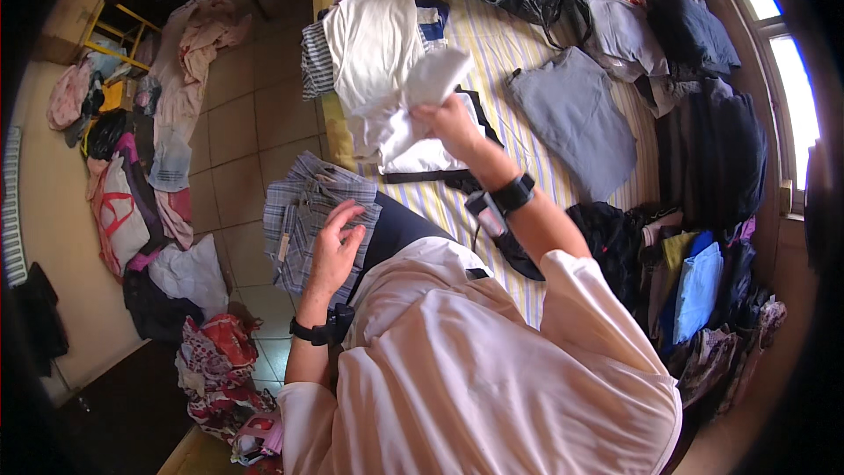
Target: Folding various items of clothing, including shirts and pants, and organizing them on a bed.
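My right hand [450, 126] is closed on a white piece of clothing [437, 76], which it lifts by one part, blurred at its upper end. Beneath and beyond it, a white shirt [374, 35] is spread over a pile on the bed. I cannot tell where the held cloth ends and the shirt begins. A grey-blue plaid shirt [294, 198] lies across my lap. Over it, my left hand [332, 251] has its fingers apart, and nothing shows in them. Both wrists wear black bands.
A folded grey garment [576, 119] lies on the striped bedsheet [492, 9]. Stacks of dark clothes [712, 145] line the window side, with a light blue folded garment [699, 290] nearer. On the left, clothes heaps [132, 202] border the tiled floor [251, 132].
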Motion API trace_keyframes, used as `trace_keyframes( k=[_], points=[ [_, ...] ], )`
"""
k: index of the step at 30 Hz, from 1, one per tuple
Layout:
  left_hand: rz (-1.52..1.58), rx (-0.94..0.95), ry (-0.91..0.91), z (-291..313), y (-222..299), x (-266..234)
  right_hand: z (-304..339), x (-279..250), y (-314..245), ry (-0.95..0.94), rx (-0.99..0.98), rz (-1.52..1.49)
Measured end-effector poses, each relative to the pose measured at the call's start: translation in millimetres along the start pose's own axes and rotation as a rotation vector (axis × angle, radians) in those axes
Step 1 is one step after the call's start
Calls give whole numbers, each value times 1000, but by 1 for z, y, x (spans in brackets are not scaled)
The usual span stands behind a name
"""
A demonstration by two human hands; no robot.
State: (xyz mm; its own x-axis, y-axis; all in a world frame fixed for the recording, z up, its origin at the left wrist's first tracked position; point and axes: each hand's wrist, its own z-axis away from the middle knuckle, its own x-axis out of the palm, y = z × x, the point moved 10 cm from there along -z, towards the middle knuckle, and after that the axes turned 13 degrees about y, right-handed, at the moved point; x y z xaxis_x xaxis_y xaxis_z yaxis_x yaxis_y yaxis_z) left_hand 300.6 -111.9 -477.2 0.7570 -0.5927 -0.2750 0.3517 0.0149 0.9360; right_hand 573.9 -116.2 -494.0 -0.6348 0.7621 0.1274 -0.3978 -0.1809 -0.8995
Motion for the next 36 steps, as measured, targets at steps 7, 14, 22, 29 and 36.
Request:
trace_keyframes(
  k=[7, 14, 22, 29, 36],
  points=[
    [4, -20, 12, 3, -14, -2, -7, -16, -64, -490, 61, -127],
    [-44, -40, -28, 13, -31, 3, -45, -174, 87, -123, 124, 376],
    [-163, -71, -45, 6, -22, 11, 48, -322, 158, 456, 312, -61],
    [-204, -14, -16, -8, -16, 6, 91, -403, 186, 634, 373, -348],
    [-461, 9, 252, 10, -60, -74, 118, -311, 175, 199, 144, 924]
  ],
)
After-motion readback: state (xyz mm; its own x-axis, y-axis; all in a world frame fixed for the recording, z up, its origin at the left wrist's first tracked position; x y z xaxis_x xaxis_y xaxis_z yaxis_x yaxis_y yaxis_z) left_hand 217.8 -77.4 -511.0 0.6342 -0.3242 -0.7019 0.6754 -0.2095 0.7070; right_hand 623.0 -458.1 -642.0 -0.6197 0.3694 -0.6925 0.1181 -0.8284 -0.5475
